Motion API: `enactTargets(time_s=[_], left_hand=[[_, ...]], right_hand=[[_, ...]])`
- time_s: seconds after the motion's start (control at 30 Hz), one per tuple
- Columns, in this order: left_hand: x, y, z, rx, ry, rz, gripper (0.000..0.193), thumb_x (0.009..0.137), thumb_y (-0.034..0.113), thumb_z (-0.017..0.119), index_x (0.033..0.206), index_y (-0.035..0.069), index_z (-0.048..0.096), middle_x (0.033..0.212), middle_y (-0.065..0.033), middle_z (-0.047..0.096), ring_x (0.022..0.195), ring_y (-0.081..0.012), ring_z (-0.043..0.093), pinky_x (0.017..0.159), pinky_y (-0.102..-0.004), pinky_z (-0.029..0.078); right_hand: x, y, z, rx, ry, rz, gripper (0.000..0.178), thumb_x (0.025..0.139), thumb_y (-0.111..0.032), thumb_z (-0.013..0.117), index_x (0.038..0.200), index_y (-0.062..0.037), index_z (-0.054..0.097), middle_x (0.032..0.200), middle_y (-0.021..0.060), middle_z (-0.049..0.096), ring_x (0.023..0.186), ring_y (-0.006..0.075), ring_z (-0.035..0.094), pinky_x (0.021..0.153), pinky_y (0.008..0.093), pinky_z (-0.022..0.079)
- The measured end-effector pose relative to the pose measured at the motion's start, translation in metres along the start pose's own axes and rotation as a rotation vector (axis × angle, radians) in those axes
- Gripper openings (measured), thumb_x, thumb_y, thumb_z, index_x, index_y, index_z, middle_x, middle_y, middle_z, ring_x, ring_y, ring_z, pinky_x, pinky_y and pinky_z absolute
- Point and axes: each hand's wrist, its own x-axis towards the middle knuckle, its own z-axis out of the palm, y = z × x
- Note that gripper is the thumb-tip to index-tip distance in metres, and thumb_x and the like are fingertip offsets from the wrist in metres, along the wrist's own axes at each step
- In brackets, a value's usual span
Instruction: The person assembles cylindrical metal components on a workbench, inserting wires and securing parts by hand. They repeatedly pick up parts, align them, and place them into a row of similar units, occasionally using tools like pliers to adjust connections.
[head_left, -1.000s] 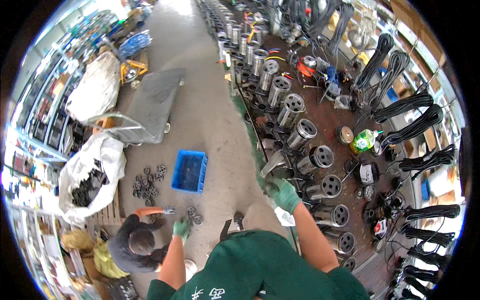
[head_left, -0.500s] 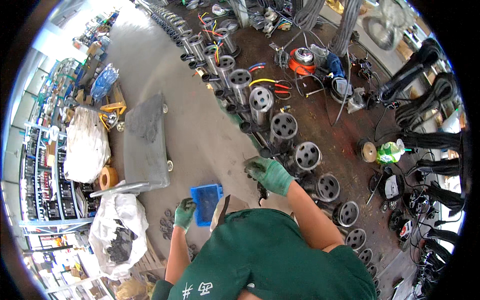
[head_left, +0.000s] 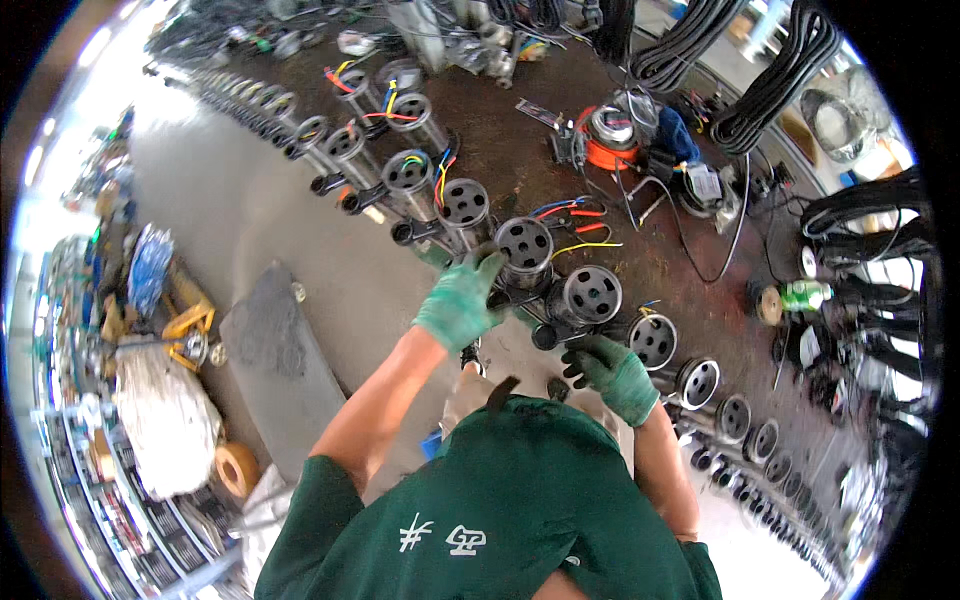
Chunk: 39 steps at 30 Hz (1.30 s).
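Observation:
A row of upright metal cylinders with holed round tops lines the bench edge in front of me. My left hand (head_left: pixel 462 300), in a green glove, reaches to one metal cylinder (head_left: pixel 525 248). Its blurred fingers lie against the cylinder's left side, and I cannot make out whether they grip it. To the right stands another metal cylinder (head_left: pixel 590 298) with a short black side stub (head_left: pixel 545 336). My right hand (head_left: pixel 612 382), gloved in green with darkened fingertips, is just below that cylinder, its bent fingers apart and nothing visible in them.
Coloured wires (head_left: pixel 575 215) stick out among the cylinders on the dark bench (head_left: pixel 680 250). An orange-based round device (head_left: pixel 612 140) and black cable coils (head_left: pixel 775 85) lie beyond. On the floor at left are a flat cart (head_left: pixel 280 350), a white sack (head_left: pixel 165 420) and a tape roll (head_left: pixel 237 468).
My view has turned toward the bench. My left hand has left the blue bin's side and come up to the cylinders. My right hand is now lower and farther right along the row.

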Motion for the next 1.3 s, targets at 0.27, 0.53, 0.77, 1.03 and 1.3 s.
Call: enactTargets(time_s=[0.27, 0.53, 0.77, 1.03, 1.3], left_hand=[[0.087, -0.018, -0.012, 0.185, -0.262, 0.269, 0.106, 0.073, 0.047, 0.090, 0.156, 0.003, 0.040, 0.152, -0.0320, 0.048, 0.128, -0.0458, 0.061, 0.106, -0.0501, 0.053], [0.087, -0.038, -0.053, -0.249, -0.151, 0.294, 0.096, 0.082, 0.043, 0.086, 0.156, 0.004, 0.039, 0.140, -0.0286, 0.059, 0.126, -0.0375, 0.064, 0.105, -0.0460, 0.054], [0.065, -0.098, -0.066, -1.328, -0.040, 0.124, 0.091, 0.089, 0.030, 0.088, 0.160, 0.010, 0.034, 0.139, -0.0098, 0.059, 0.124, -0.0225, 0.060, 0.105, -0.0363, 0.052], [0.055, -0.097, -0.061, -1.255, -0.128, 0.112, 0.090, 0.099, 0.038, 0.076, 0.167, 0.009, 0.024, 0.156, -0.0107, 0.049, 0.138, -0.0228, 0.054, 0.112, -0.0372, 0.048], [0.093, -0.091, -0.061, -1.753, -0.328, -0.100, 0.069, 0.110, 0.045, 0.055, 0.165, 0.010, 0.031, 0.159, -0.0074, 0.047, 0.144, -0.0219, 0.047, 0.121, -0.0399, 0.038]], right_hand=[[0.021, -0.044, 0.069, -0.094, 0.364, 0.151, 0.035, 0.105, -0.016, 0.063, 0.137, -0.0038, 0.067, 0.117, 0.0150, 0.076, 0.096, 0.0206, 0.073, 0.083, 0.0362, 0.059], [0.084, -0.045, 0.085, -0.394, 0.756, -0.140, 0.030, 0.105, -0.020, 0.059, 0.128, -0.0029, 0.068, 0.097, 0.0188, 0.077, 0.079, 0.0307, 0.076, 0.065, 0.0394, 0.060], [0.124, -0.092, 0.063, -0.911, 0.759, 0.117, 0.033, 0.098, -0.028, 0.062, 0.123, -0.0081, 0.070, 0.110, 0.0240, 0.074, 0.103, 0.0442, 0.071, 0.089, 0.0529, 0.056], [0.165, -0.072, 0.059, -0.662, 0.670, -0.063, 0.026, 0.100, -0.024, 0.062, 0.115, -0.0048, 0.070, 0.113, 0.0265, 0.072, 0.106, 0.0431, 0.070, 0.087, 0.0458, 0.057], [0.220, -0.057, 0.048, -0.392, 0.681, -0.056, 0.027, 0.105, -0.020, 0.058, 0.125, -0.0049, 0.070, 0.105, 0.0135, 0.077, 0.085, 0.0287, 0.068, 0.082, 0.0403, 0.055]])
